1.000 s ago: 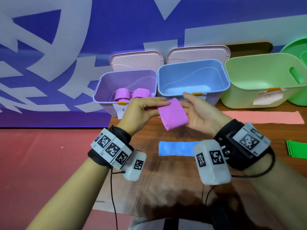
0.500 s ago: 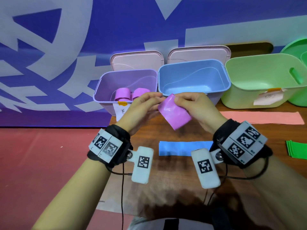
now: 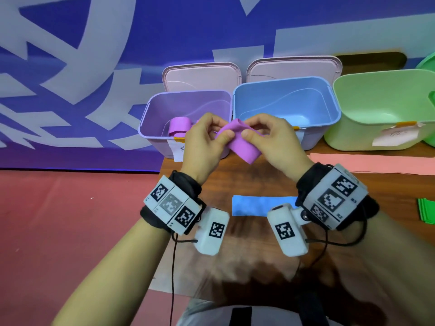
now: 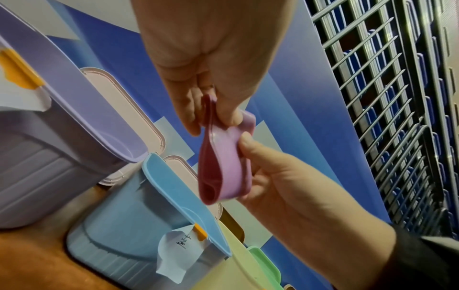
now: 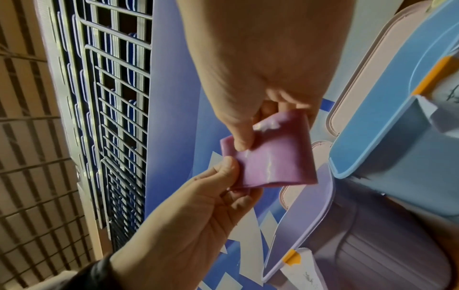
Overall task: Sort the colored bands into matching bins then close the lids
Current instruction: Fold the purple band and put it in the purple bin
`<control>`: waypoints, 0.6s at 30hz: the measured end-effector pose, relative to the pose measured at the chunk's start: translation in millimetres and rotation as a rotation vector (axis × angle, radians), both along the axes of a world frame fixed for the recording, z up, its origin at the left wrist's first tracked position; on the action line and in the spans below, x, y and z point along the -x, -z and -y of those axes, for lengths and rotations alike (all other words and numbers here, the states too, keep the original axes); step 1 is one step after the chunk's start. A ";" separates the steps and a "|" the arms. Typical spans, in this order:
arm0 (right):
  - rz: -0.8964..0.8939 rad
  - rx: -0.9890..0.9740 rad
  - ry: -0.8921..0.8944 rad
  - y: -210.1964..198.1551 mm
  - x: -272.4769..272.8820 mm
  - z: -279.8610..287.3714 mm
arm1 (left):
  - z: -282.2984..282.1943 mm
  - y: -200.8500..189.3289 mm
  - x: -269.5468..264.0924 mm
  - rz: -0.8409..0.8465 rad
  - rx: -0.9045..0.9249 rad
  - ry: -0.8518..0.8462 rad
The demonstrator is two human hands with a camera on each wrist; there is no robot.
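Behind the wooden worktop (image 3: 235, 243) hung a blue printed wall. We pinched the purple band (image 3: 240, 142) in both grips, left hand (image 3: 202, 142) and right hand (image 3: 273, 137) raised above the worktop's far edge, before the purple bin (image 3: 150, 128), where rolled bands already lay. Blue, pink and green strips remained unsorted; lids stood open.

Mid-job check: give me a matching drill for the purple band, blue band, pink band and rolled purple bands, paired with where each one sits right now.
Things:
1. purple band
2. blue band
3. pink band
4. rolled purple bands

Places:
A. inside the purple bin
B. flat on the table, near the wrists
C. pinched by left hand and right hand
D. on the table before the green bin

Pairs: 1-C, 2-B, 3-D, 4-A
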State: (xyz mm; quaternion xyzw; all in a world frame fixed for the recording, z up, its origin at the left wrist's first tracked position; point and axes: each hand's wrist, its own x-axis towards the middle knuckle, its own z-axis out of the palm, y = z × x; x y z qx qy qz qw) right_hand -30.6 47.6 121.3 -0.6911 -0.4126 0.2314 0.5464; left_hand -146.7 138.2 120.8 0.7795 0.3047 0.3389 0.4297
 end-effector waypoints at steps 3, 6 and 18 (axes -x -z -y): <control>0.080 -0.051 0.069 -4.1 7.6 -12.4 | -6.7 -6.6 5.6 0.033 -0.051 -0.005; 0.151 -0.039 0.096 -10.5 15.1 -26.6 | -16.9 -17.0 12.1 0.032 -0.036 0.038; 0.318 -0.100 0.040 -36.2 12.3 -67.8 | -62.9 -30.5 10.7 -0.003 -0.288 0.035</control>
